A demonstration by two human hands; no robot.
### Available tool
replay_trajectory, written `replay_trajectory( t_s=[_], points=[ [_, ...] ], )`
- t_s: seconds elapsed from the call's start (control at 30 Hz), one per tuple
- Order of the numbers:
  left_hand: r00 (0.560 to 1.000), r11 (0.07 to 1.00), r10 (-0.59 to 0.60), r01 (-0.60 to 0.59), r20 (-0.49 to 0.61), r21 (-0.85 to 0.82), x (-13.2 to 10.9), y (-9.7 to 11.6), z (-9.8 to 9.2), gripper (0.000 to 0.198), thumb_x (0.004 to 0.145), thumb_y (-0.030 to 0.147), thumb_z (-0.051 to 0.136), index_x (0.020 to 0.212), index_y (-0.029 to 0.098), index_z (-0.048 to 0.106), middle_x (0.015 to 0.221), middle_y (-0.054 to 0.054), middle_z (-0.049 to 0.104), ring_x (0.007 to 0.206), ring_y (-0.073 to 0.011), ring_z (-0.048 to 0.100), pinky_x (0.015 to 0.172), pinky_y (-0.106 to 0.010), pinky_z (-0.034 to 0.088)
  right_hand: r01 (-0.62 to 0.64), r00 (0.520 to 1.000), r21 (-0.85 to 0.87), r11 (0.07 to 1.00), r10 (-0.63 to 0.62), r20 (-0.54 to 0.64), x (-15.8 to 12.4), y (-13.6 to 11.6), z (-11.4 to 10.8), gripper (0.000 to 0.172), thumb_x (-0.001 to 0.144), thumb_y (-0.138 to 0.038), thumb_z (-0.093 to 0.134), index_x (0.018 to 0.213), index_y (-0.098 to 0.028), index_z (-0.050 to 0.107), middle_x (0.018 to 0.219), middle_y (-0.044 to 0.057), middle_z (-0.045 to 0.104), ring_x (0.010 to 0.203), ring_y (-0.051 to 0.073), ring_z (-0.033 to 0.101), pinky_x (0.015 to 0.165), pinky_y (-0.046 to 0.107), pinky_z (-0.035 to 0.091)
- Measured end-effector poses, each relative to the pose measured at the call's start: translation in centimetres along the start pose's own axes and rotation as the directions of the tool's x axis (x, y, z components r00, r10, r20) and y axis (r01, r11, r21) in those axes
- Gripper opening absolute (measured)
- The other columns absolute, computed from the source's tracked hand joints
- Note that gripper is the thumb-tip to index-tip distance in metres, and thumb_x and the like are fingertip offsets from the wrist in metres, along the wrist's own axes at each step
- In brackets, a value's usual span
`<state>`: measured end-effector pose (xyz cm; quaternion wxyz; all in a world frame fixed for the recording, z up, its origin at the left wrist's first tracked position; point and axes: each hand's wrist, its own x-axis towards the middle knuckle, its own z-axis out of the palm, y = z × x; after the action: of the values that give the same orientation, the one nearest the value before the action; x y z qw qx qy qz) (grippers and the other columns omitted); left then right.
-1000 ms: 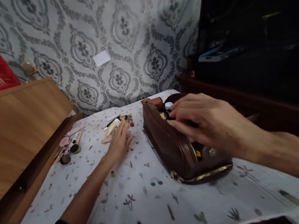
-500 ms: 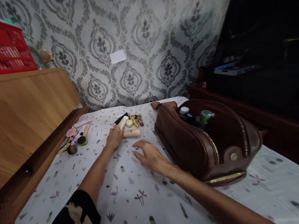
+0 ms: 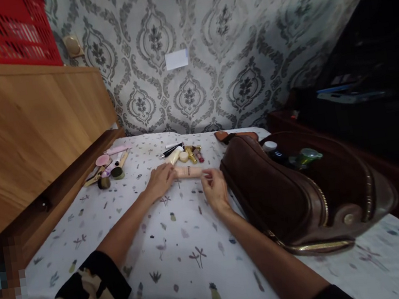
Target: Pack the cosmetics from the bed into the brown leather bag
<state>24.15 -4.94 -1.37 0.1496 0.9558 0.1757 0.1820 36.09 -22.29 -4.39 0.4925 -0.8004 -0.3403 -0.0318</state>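
A beige cosmetic tube (image 3: pixel 188 171) lies sideways on the patterned cloth, small dark print on its side. At its left end are the fingers of my left hand (image 3: pixel 161 180), closed around that end. My right hand (image 3: pixel 215 187) has its fingers curled in at the tube's right end and seems to pinch it; the exact contact is hard to see. Just behind the tube sit a cream tube (image 3: pixel 174 156), a small round cream pot (image 3: pixel 184 157), gold lipstick-like tubes (image 3: pixel 191 157) and a black slim tube (image 3: pixel 172 150).
An open brown leather bag (image 3: pixel 271 194) stands right of my right hand, holding a white-capped bottle (image 3: pixel 269 146) and a green-lidded item (image 3: pixel 309 155). Brushes and a pink compact (image 3: pixel 103 160) lie at the left. A wooden cabinet (image 3: pixel 40 111) borders the left side, with a red basket (image 3: pixel 11 34) on top.
My right hand has moved forward to the beige tube's right end, and its fingers have closed in. My left hand stays at the left end. The view has shifted a little.
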Motion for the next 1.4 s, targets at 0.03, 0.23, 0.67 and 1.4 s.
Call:
replay_trajectory(
  t_s=[0.03, 0.23, 0.67, 1.4],
  points=[
    [1.000, 1.000, 0.010, -0.010, 0.006, -0.003, 0.0, 0.1, -0.1, 0.028, 0.104, 0.034, 0.039, 0.115, 0.021, 0.061, 0.112, -0.008, 0.067, 0.114, -0.0254, 0.058, 0.103, -0.044, 0.043, -0.007, 1.000, 0.003, 1.000, 0.007, -0.013, 0.1, 0.2, -0.1, 0.026, 0.089, -0.023, 0.047, 0.110, -0.017, 0.061, 0.109, 0.016, 0.063, 0.096, 0.026, 0.067, 0.086, 0.041, 0.057],
    [0.996, 0.998, 0.053, -0.050, 0.065, -0.038, 0.0, -0.3, -0.6, 0.034, 0.097, 0.038, 0.054, 0.125, 0.020, 0.061, 0.122, -0.010, 0.064, 0.118, -0.0270, 0.057, 0.104, -0.041, 0.045, -0.003, 1.000, 0.040, 0.999, 0.003, 0.008, 0.2, 0.3, 0.1, 0.026, 0.090, -0.025, 0.047, 0.112, -0.019, 0.059, 0.108, 0.015, 0.066, 0.091, 0.026, 0.069, 0.086, 0.042, 0.057],
    [0.997, 0.997, 0.058, -0.060, -0.051, -0.042, 3.2, 1.8, 0.3, 0.028, 0.101, 0.032, 0.043, 0.103, 0.021, 0.069, 0.106, -0.006, 0.068, 0.104, -0.0220, 0.061, 0.094, -0.034, 0.047, 0.027, 0.999, 0.072, 0.997, -0.030, 0.031, 0.0, 0.6, 0.9, 0.028, 0.086, -0.020, 0.048, 0.110, -0.017, 0.062, 0.105, 0.014, 0.071, 0.092, 0.025, 0.069, 0.086, 0.039, 0.057],
    [0.966, 0.959, -0.244, 0.226, 0.087, 0.171, 7.1, -3.2, -1.1, 0.028, 0.083, 0.026, 0.060, 0.109, 0.027, 0.050, 0.100, -0.003, 0.067, 0.092, -0.0254, 0.063, 0.074, -0.031, 0.042, 0.053, 0.995, 0.047, 0.997, -0.057, 0.084, -0.1, 0.8, 1.3, 0.027, 0.081, -0.022, 0.050, 0.102, -0.018, 0.066, 0.096, 0.010, 0.071, 0.093, 0.025, 0.066, 0.088, 0.039, 0.052]
  ],
)
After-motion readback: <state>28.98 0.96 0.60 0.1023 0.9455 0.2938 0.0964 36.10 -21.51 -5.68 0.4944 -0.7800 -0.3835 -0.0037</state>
